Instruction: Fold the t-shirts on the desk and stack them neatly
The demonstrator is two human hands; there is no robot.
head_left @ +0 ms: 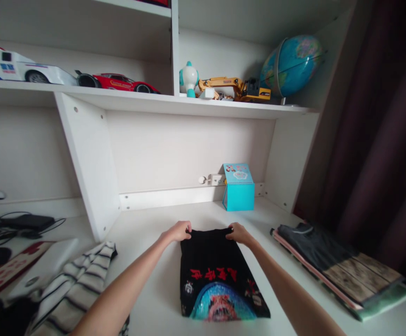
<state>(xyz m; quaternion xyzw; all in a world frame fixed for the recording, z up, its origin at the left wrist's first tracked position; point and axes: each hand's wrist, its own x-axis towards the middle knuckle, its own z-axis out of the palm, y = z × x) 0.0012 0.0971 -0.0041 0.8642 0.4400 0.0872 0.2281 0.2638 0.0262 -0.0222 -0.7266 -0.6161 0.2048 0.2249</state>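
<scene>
A black T-shirt [210, 261], folded into a neat rectangle, lies on the white desk in front of me. Red characters and a blue print with an open toothed mouth show on its upper face. My left hand [180, 230] pinches its far left corner, fingers closed on the cloth. At the far right corner, my right hand [238, 233] grips the fabric between thumb and fingers. To the right lies a stack of folded clothes [343, 266], a dark grey and brown piece on top. A striped garment [77, 280] lies loosely by my left forearm, which partly covers it.
A blue desk calendar [240, 196] stands at the back near a wall socket [217, 179]. Cables and a black adapter [28, 223] lie at left. Above, the shelf [203, 107] holds toy cars, a yellow toy excavator [238, 88] and a globe [294, 65]. A dark curtain [374, 140] hangs at right.
</scene>
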